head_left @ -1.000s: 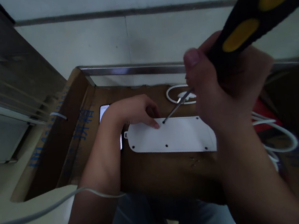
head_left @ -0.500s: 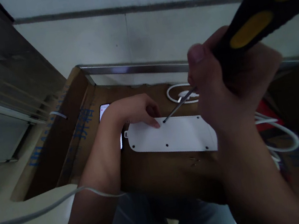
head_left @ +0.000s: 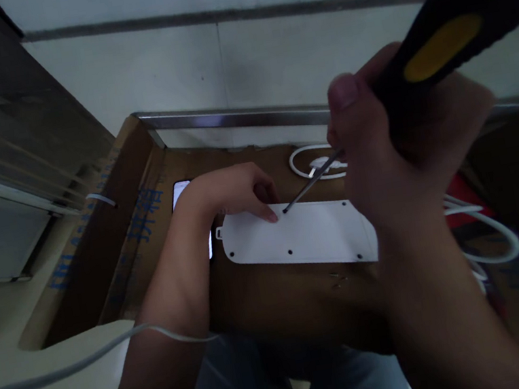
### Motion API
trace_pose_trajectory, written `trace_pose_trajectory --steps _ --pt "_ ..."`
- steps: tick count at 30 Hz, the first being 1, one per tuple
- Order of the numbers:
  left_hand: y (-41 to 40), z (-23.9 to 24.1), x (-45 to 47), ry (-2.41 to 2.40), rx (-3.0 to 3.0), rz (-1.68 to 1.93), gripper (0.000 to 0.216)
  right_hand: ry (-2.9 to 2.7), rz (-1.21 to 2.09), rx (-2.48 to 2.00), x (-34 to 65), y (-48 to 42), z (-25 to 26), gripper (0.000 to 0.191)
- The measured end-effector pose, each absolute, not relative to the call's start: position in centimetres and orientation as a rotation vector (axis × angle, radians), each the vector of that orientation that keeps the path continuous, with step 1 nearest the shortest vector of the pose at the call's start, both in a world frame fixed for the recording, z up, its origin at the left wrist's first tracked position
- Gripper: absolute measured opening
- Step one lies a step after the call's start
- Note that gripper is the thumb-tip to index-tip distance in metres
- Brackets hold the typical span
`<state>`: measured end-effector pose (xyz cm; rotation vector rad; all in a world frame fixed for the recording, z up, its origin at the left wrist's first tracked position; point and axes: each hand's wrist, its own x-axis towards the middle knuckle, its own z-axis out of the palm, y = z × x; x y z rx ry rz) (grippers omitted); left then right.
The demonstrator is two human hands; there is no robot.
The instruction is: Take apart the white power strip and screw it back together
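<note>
A white power strip (head_left: 306,236) lies back side up on a brown cardboard sheet (head_left: 278,304), with small screw holes along its edges. My right hand (head_left: 395,145) is wrapped round the black and yellow handle of a screwdriver (head_left: 452,36). The thin metal shaft runs down to a screw hole on the strip's far edge. My left hand (head_left: 234,192) rests on the strip's far left part, fingers curled, a fingertip pressed on the casing right beside the screwdriver tip.
A lit phone (head_left: 181,197) lies under my left wrist. White cable (head_left: 484,230) loops at the right, and a coiled one (head_left: 314,162) lies behind the strip. Another cord (head_left: 70,369) crosses my left forearm. A metal rail (head_left: 227,119) and white wall stand behind.
My right hand and the screwdriver handle have drifted slightly to the right and turned a little. The tip stays in the same hole. My left hand has not moved.
</note>
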<state>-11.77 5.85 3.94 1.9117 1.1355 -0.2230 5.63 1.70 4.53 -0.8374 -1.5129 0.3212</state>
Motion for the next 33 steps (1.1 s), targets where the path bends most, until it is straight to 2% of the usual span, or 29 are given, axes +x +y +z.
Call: trace_pose_trajectory --steps 14,33 --pt "5.68 4.28 -11.59 1.149 1.908 -0.238 0.043 -1.524 0.327 -0.796 5.79 2.12 4.41 0.043" --pt "5.81 3.91 -11.81 1.133 1.928 -0.227 0.039 -1.501 0.329 -0.779 5.63 2.12 4.29 0.041"
